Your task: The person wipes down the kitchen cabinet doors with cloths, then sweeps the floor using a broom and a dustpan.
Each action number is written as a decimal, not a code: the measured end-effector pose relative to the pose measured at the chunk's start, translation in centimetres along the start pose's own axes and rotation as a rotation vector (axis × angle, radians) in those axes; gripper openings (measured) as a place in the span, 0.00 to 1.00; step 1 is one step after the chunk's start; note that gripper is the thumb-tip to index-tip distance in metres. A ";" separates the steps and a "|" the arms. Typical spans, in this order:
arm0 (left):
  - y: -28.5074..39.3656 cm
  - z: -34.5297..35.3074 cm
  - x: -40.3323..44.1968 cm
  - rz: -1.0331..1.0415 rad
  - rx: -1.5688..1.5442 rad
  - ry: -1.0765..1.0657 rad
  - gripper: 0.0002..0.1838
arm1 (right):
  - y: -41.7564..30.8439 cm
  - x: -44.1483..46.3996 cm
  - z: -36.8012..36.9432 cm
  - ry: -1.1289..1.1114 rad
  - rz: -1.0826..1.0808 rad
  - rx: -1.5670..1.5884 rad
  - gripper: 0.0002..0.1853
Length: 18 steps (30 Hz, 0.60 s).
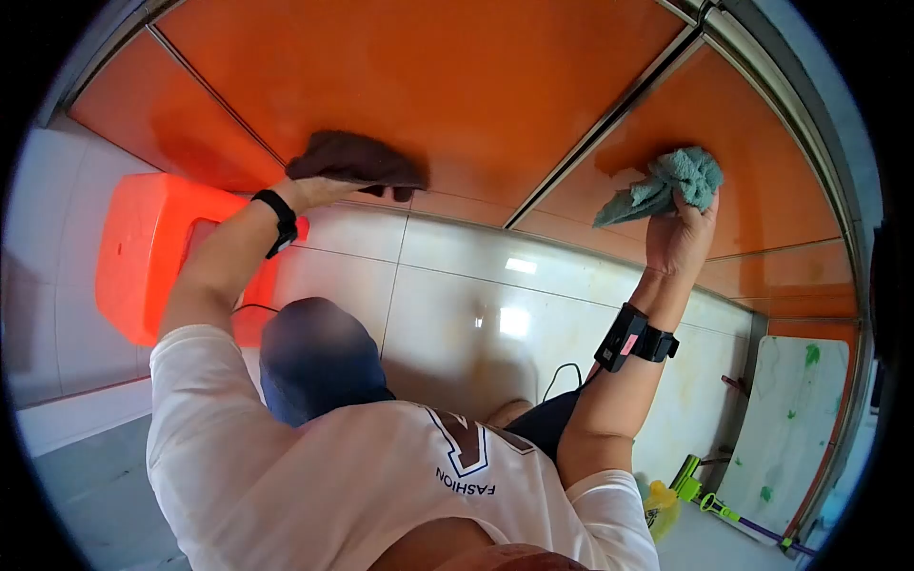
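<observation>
My left hand (pixel 319 191) is under a dark brown cloth (pixel 357 162) and presses it against the lower part of an orange cabinet door (pixel 409 76). Most of its fingers are hidden by the cloth. To the right, my right hand (pixel 682 236) grips a bunched teal cloth (pixel 687 176) at another orange panel (pixel 762 162). One corner of the teal cloth hangs off to the left. Black bands circle both forearms, and the right one carries a small black box (pixel 621 335).
A bright orange-red plastic stool (pixel 133 257) stands at the left, near my left forearm. At the lower right are a white board with green leaf marks (pixel 785 419), a green-and-purple mop (pixel 728 512) and a yellow bag (pixel 662 509). The floor is shiny pale tile (pixel 457 257).
</observation>
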<state>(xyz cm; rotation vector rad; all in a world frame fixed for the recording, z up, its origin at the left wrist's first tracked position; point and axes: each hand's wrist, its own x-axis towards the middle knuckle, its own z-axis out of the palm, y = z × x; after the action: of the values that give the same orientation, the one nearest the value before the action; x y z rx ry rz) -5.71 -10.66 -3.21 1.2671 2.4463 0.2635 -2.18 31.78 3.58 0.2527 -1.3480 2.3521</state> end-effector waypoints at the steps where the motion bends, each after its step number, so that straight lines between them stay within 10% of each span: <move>1: -0.2 0.4 -0.3 -0.004 0.015 -0.024 0.18 | -0.1 -0.1 0.1 0.004 0.001 0.027 0.25; 7: 0.7 1.6 2.5 0.127 0.021 0.064 0.18 | -0.6 -0.3 1.0 0.015 -0.014 0.037 0.24; 10: 3.2 2.0 7.4 0.287 -0.156 0.444 0.18 | -0.7 -0.3 0.6 -0.034 0.008 0.042 0.25; 16: 11.5 -11.9 12.1 0.234 0.680 1.153 0.22 | -0.8 -0.7 1.7 0.050 0.010 0.039 0.24; 18: 13.3 -14.6 11.0 0.262 0.288 1.200 0.23 | -0.6 -0.6 2.2 0.115 0.017 0.088 0.20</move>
<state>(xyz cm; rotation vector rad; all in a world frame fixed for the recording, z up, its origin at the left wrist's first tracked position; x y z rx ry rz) -7.49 6.08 11.90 1.9315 3.3320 1.0217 -1.48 29.98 5.00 0.1300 -1.2000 2.4040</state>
